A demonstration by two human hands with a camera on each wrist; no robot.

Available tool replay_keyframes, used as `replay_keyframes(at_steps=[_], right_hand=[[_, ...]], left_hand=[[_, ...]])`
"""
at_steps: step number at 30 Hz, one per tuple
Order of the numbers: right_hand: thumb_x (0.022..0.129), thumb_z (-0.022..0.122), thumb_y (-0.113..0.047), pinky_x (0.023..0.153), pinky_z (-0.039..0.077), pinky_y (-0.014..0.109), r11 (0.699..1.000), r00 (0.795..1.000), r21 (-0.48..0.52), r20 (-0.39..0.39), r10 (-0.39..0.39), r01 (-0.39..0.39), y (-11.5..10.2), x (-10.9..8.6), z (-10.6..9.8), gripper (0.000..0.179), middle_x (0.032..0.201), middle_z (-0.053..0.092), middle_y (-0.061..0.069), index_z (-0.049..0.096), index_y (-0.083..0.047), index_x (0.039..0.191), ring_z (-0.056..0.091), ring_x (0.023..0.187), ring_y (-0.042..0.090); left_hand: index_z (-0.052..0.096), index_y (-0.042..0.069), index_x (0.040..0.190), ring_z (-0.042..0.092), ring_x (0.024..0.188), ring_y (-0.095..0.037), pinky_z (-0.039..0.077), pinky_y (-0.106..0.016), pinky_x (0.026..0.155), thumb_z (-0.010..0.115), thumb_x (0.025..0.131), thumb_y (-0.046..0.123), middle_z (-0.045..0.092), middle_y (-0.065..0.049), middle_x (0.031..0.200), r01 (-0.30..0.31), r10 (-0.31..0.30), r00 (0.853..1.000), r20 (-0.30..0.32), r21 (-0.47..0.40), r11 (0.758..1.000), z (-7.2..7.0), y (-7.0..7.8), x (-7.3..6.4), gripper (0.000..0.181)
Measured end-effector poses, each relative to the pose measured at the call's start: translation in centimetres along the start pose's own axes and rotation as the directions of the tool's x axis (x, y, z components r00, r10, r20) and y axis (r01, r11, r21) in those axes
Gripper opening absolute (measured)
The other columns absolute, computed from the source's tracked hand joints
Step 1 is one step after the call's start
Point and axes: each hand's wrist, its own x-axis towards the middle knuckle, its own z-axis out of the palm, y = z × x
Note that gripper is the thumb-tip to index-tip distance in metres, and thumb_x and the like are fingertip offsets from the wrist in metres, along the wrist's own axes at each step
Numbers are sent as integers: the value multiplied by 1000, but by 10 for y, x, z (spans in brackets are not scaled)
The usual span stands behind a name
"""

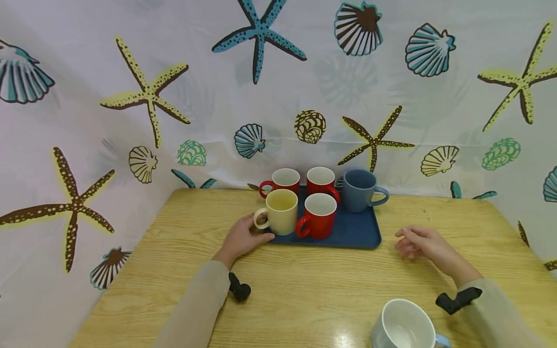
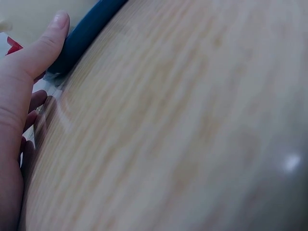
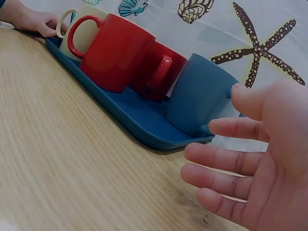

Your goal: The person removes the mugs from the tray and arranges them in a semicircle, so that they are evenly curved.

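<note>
A dark blue tray (image 1: pixel 357 229) lies on the table in the head view, loaded with several mugs. My left hand (image 1: pixel 245 239) grips its left end, thumb at the front corner and fingers along the side, close by the handle of the cream mug (image 1: pixel 283 217). In the left wrist view, the thumb (image 2: pixel 50 41) lies against the tray's rim. My right hand (image 1: pixel 424 244) holds nothing; its fingers are spread and relaxed, a short way off the tray's right end. Nearest to it on the tray is a blue mug (image 3: pixel 199 96), handle facing right.
Red mugs (image 1: pixel 321 217) share the tray. A white mug with a light blue handle (image 1: pixel 402 326) stands at the table's near edge, left of the right forearm. Behind the wooden table (image 1: pixel 296 290) hangs a cloth (image 1: pixel 304 87) with starfish and shells.
</note>
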Motion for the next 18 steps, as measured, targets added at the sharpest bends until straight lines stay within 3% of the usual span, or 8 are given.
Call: replay_keyframes(at_steps=[8,18], right_hand=[[98,44,-38,69,52,36,999,1000,-40,-21,6,-7,-8,19,-2,55,98,66,17,43,11,125,64,82,28],[98,42,-42,74,52,37,999,999,-16,-11,48,-48,-15,36,-5,66,105,64,21,28,7,140,65,85,28]], left_hand=[[59,24,122,52,112,-18,39,-40,97,69,70,62,58,5,120,-8,8,1000,-5,1,1000,0,0,0,65],[59,23,123,51,114,-20,37,-41,98,69,70,62,57,4,122,-6,6,1000,-1,-5,1000,-1,0,-1,67]])
